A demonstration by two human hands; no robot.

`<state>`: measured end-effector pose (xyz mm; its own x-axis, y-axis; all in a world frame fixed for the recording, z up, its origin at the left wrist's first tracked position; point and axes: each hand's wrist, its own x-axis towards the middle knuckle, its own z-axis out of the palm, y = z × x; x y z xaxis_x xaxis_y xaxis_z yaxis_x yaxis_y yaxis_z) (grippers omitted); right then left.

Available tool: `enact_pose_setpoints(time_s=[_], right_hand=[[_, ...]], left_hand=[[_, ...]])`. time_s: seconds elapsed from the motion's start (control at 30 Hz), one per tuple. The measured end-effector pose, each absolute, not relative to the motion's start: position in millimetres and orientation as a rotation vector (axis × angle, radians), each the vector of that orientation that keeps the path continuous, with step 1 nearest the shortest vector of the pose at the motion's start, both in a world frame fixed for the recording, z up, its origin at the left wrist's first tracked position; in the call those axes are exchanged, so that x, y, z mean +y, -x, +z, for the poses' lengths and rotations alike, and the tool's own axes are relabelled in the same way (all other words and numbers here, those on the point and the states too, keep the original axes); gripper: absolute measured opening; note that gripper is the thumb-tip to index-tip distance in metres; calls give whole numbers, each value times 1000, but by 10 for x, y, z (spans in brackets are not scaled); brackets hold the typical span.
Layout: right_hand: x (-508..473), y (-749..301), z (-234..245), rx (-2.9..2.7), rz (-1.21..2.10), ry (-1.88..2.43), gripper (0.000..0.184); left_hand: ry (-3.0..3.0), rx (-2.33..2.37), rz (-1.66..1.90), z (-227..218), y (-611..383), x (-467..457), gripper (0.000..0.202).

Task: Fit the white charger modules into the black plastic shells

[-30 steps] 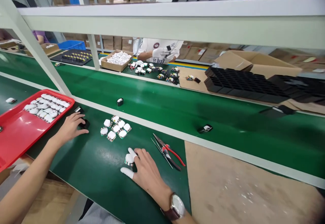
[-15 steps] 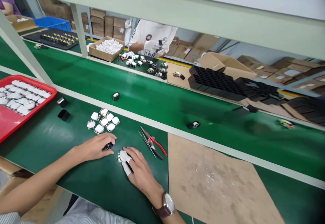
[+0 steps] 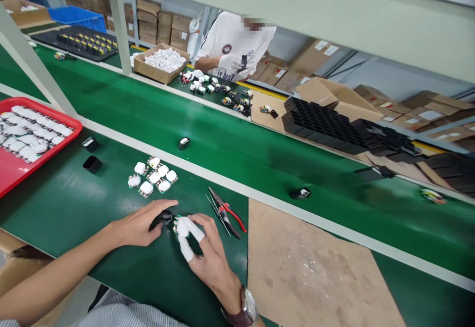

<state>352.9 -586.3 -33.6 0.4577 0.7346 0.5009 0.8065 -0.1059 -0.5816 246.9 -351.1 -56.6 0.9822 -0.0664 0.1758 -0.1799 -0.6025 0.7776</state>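
Observation:
My left hand [image 3: 143, 224] is closed round a small black shell [image 3: 162, 216] just above the green bench mat. My right hand [image 3: 206, 253], with white cots on thumb and forefinger, pinches a small circuit part [image 3: 178, 223] with a green board. The shell's end touches that part. A cluster of several white-capped boards [image 3: 153, 175] lies just beyond both hands. Two more black shells [image 3: 91, 163] sit further left.
Red-handled pliers [image 3: 228, 214] and tweezers lie right of my hands beside a cardboard sheet [image 3: 315, 272]. A red tray [image 3: 22, 161] of white parts sits at left. Loose black shells [image 3: 183, 143] ride the green belt. Across it, a person in white handles parts near stacked black trays [image 3: 326, 124].
My left hand came from the black shells at left carrying one, and now brings it against the part in my right hand. The right hand has lifted slightly off the mat.

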Motion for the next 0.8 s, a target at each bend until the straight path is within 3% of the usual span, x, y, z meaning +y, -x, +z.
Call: enact_pose_setpoints(time_s=[0.17,0.33,0.4,0.6,0.8], right_hand=[[-5932,-3541,-330,-1256,-125,1899,62],[-5967,-3511,-259,-1281,-142,1908,60],[-5958,-3488,-227,-1321,-146,1898,60],[-5984,-3471,-233,-1398,-193,1875,63],[-5978,-3475,-243,-1392,-188,1873,59]], left_hand=[[-2267,-295,308,-467,-2457,-3462,72],[-2185,-213,219,-559,-2455,-3542,27],[-2161,-210,268,-613,-2469,-3594,20],[-2300,-198,371,-622,-2462,-3614,30],[-2163,-50,166,-688,-2417,-3660,86]])
